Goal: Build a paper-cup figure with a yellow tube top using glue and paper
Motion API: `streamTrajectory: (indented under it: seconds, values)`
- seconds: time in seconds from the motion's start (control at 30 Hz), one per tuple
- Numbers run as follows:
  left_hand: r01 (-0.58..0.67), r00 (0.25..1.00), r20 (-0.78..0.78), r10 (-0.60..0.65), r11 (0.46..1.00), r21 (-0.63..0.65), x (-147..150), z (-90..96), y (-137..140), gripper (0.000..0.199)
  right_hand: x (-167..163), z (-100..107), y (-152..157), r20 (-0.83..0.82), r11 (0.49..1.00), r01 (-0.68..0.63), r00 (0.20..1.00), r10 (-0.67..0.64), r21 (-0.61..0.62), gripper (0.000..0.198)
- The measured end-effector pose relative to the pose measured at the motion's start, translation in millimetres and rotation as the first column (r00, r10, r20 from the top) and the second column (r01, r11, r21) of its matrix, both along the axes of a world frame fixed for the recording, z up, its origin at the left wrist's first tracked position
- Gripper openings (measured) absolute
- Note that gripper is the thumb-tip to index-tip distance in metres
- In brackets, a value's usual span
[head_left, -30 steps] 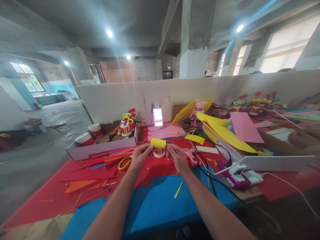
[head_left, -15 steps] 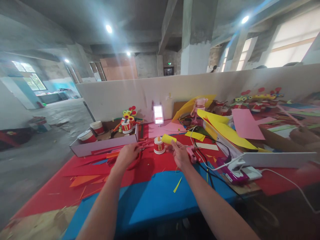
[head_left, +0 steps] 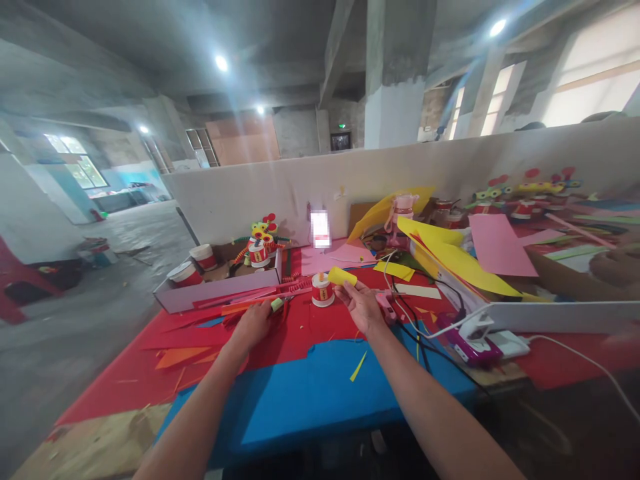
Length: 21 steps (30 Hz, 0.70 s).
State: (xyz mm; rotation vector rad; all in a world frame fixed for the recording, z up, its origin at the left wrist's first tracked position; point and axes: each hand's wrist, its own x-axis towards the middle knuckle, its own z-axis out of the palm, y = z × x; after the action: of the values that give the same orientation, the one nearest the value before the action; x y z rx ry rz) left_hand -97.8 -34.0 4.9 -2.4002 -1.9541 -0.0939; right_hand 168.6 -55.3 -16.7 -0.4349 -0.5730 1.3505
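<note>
My right hand (head_left: 364, 307) pinches a yellow paper tube (head_left: 342, 276) between thumb and fingers, held just right of the cup's top. A red and white paper cup (head_left: 323, 292) stands upside down on the red sheet, with a gold label and a small orange piece on top. My left hand (head_left: 253, 327) is low over the red paper scraps at left, its fingers closed on a small pale green paper roll (head_left: 277, 305). Behind the left hand lie pink-red folded paper springs (head_left: 295, 287).
A shallow box (head_left: 220, 293) at left holds cups and a finished paper figure (head_left: 260, 243). At right are a pink glue gun (head_left: 386, 303), white and black cables, a purple power strip (head_left: 470, 345) and a box of yellow sheets (head_left: 450, 257). Blue cloth (head_left: 300, 393) covers the front edge.
My left hand has drawn slightly back towards me, and the pale green roll now shows at its fingertips. My right hand still holds the yellow tube beside the cup. The view has shifted slightly.
</note>
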Motion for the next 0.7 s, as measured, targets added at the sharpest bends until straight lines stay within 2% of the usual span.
streamTrajectory:
  seconds: [0.07,0.13,0.23,0.3,0.37,0.43,0.57,0.63,0.7]
  values:
    - [-0.005,1.0,-0.029,0.004,1.0,-0.005,4,0.3,3,0.029,0,-1,0,-0.005,1.0,-0.001,1.0,0.001,-0.008,0.03]
    - [-0.009,1.0,-0.01,0.009,0.999,-0.033,5,8.2,5,0.03,1,-1,0,-0.012,1.0,-0.001,1.0,0.001,-0.012,0.03]
    - [0.005,0.996,0.094,0.004,0.996,-0.091,-3,31.3,4,0.021,1,0,0,-0.023,1.0,0.006,1.0,-0.006,-0.008,0.031]
    - [0.035,0.974,0.227,0.007,0.984,-0.178,-13,49.8,0,0.019,2,-1,1,-0.028,1.0,0.012,1.0,-0.012,-0.004,0.03]
    - [0.073,0.92,0.388,0.06,0.944,-0.321,-26,67.6,-7,0.02,3,-1,1,-0.038,1.0,0.016,0.999,-0.017,-0.007,0.03]
    - [0.11,0.868,0.481,0.125,0.895,-0.432,-42,82.6,-16,0.021,3,-1,2,-0.059,1.0,0.015,0.998,-0.016,-0.018,0.03]
    - [0.196,0.766,0.617,0.182,0.848,-0.493,-76,97.3,-33,0.02,4,0,2,-0.117,1.0,0.006,0.993,-0.008,-0.021,0.027]
    - [0.22,0.658,0.713,0.244,0.843,-0.491,-86,93.8,-38,0.023,4,1,1,-0.145,1.0,0.001,0.989,-0.004,-0.024,0.027]
    - [0.226,0.485,0.803,0.345,0.838,-0.496,-88,82.9,-43,0.03,4,1,1,-0.169,1.0,-0.006,0.986,0.001,-0.03,0.028]
